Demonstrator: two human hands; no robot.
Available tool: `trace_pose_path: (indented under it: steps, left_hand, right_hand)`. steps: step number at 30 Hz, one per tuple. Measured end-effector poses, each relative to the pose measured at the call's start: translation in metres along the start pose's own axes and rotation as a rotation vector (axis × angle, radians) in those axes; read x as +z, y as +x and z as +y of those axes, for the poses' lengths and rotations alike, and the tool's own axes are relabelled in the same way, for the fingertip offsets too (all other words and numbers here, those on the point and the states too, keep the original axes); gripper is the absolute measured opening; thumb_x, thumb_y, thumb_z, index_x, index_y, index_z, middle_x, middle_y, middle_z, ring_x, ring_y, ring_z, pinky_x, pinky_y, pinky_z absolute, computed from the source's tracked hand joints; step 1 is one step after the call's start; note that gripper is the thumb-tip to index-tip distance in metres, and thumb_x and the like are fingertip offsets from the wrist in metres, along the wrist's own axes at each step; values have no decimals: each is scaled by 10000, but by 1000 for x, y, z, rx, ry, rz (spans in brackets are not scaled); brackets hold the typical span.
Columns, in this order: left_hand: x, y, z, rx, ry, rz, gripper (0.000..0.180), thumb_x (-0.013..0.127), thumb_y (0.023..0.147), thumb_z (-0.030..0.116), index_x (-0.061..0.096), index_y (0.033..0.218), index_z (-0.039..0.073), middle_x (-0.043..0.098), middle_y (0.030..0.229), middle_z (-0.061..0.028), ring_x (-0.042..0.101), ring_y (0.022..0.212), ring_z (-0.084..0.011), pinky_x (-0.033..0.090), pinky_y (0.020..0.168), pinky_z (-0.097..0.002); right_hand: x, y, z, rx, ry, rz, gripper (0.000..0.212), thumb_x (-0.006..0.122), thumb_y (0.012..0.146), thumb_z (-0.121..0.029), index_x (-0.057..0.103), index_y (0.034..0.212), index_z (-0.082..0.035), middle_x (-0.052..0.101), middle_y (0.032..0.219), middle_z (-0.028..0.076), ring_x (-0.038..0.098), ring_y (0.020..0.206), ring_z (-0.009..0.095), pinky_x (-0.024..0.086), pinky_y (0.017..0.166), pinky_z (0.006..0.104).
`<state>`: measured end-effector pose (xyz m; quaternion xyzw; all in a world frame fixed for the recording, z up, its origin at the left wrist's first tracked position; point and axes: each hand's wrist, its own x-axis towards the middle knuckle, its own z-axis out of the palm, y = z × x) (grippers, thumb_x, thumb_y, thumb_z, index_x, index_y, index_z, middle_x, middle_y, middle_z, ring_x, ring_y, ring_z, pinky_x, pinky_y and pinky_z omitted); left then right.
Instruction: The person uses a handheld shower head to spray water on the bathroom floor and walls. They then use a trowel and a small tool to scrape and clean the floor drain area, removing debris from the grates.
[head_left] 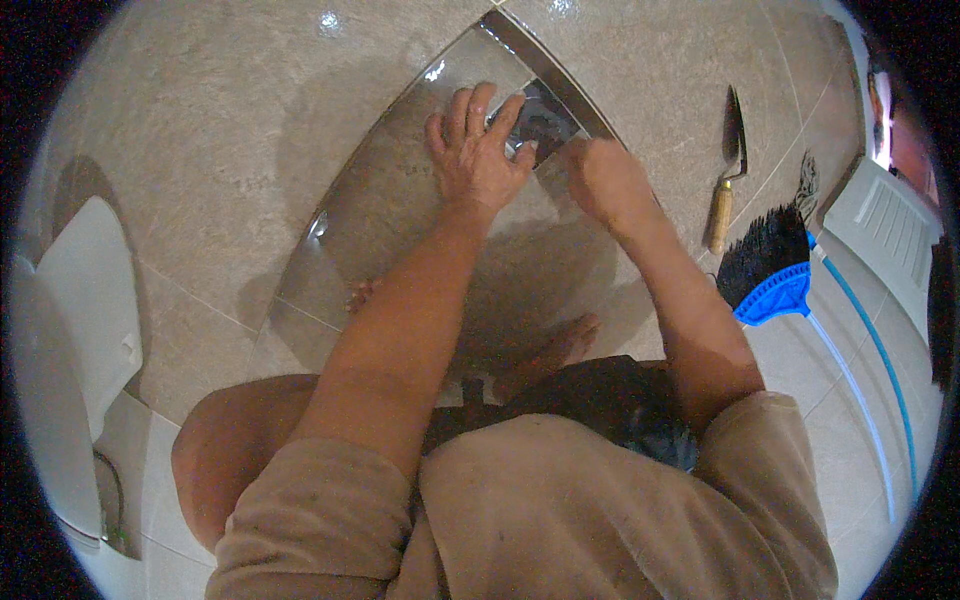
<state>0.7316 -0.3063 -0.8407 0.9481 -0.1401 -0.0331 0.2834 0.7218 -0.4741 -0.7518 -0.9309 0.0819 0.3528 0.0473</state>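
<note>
My left hand [478, 150] lies spread on the wet beige tiled floor [400, 215], its fingers apart. Thumb and forefinger reach the near left edge of a dark square opening [548, 118] in the tiles, where a bit of shiny metal shows. Just right of that opening, my right hand [603, 180] is closed into a fist, close to the raised edge [540, 60] of the tiled area. Whatever the fist may hold is hidden, and the fingertips are slightly blurred.
A pointing trowel with a wooden handle [720, 215] lies to the right. Beside it are a blue broom with black bristles [768, 262], a light-blue pole [875, 340] and a grey slatted panel [885, 235]. A white toilet lid [90, 300] stands at the left.
</note>
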Motion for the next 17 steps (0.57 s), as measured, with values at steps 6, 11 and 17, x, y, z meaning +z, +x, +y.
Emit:
trace_pose_path:
  steps: [6,11,17]
  left_hand:
    - [-4,-2,1,8,44,-12,659,773,783,473,620,1401,301,440,1517,-2,320,1472,-248,226,1183,-595]
    - [2,-2,-5,16,62,-98,679,781,779,508,615,1405,301,440,1517,-7,309,1475,-257,201,1194,-603]
    - [11,-7,-8,28,-6,-43,747,795,785,510,566,1458,281,373,1587,-22,277,1499,-268,176,1195,-632]
  right_hand:
    - [-63,33,-42,-193,-149,-166,246,672,896,-202,763,1031,-17,756,1023,202,736,965,395,595,852,493]
    - [-55,19,-54,-66,-65,-152,250,729,870,-219,771,1017,-20,759,1031,198,734,993,398,598,864,490]
    - [23,-13,-11,49,29,31,527,771,849,-271,673,1345,-120,755,1082,208,735,1017,400,588,902,511]
